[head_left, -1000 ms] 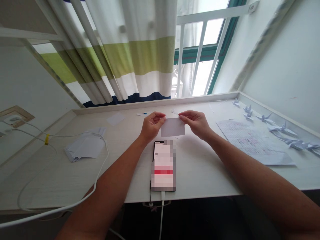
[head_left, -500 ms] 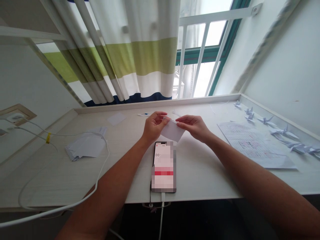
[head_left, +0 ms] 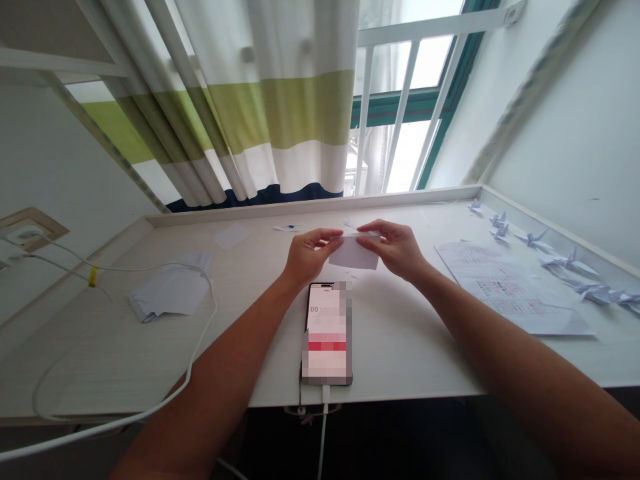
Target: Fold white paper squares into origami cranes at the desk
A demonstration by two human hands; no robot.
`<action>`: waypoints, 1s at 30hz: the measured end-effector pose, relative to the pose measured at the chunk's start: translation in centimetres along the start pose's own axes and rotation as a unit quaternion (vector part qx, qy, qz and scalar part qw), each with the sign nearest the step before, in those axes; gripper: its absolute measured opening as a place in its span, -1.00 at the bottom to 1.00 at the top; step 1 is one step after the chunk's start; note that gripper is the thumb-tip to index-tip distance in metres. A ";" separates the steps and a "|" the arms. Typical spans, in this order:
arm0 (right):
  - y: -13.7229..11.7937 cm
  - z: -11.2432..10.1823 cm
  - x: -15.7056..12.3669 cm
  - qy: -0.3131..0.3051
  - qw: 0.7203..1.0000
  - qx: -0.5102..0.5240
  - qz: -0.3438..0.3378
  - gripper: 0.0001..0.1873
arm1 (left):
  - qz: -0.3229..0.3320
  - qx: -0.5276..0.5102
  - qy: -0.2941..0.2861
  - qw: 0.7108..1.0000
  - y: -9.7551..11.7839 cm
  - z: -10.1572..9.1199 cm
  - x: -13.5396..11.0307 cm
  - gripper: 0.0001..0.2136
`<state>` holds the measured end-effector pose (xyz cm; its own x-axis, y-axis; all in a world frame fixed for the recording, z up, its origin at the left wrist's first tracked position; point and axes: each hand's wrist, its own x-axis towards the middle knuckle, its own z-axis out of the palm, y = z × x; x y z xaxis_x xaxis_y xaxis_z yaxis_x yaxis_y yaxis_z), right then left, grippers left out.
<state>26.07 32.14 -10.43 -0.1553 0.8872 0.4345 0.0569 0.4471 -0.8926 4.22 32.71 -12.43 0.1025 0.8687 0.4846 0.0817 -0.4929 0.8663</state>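
A small white sheet of paper (head_left: pixel 354 255) is held up between both hands, above the table beyond the phone. My left hand (head_left: pixel 309 255) pinches its upper left corner between thumb and fingers. At the upper right corner, my right hand (head_left: pixel 397 248) grips it the same way. The paper's top edge runs nearly level between the fingertips. Below it, tiny white scraps (head_left: pixel 351 275) lie on the table. A phone (head_left: pixel 327 333) with a partly blurred screen lies flat nearer to me, a cable plugged into its bottom end.
Several folded paper cranes (head_left: pixel 533 239) line the right edge, beside a written sheet (head_left: pixel 505 290). A stack of white paper (head_left: pixel 173 290) and a single sheet (head_left: pixel 233 236) lie on the left. A white cable (head_left: pixel 207 333) loops across my left forearm. A raised ledge (head_left: pixel 280 211) borders the table's back.
The paper has turned from a slant to nearly level and shifted slightly right. My right hand has moved a little, with its fingers further along the paper. Scraps beneath have come into view.
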 end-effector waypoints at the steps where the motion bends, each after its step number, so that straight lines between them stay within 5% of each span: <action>1: 0.0 -0.1 0.0 -0.005 1.000 -0.014 -0.013 -0.67 | 0.000 0.004 0.003 1.000 -0.1 -0.1 0.0 -0.79; 10: -0.2 -0.4 -0.2 -0.039 0.985 -0.149 -0.080 -0.73 | 0.001 0.020 0.008 1.000 -0.4 -0.3 0.2 -0.81; 30: 0.3 -0.3 -0.2 -0.016 0.989 -0.138 -0.049 -0.67 | -0.008 -0.065 0.004 0.998 0.2 -0.1 0.2 -0.81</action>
<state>26.38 32.18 -10.78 -0.2042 0.8358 0.5097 0.3070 0.5490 -0.7774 4.12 32.81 -12.13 0.0953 0.8768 0.4713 -0.0459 -0.4690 0.8820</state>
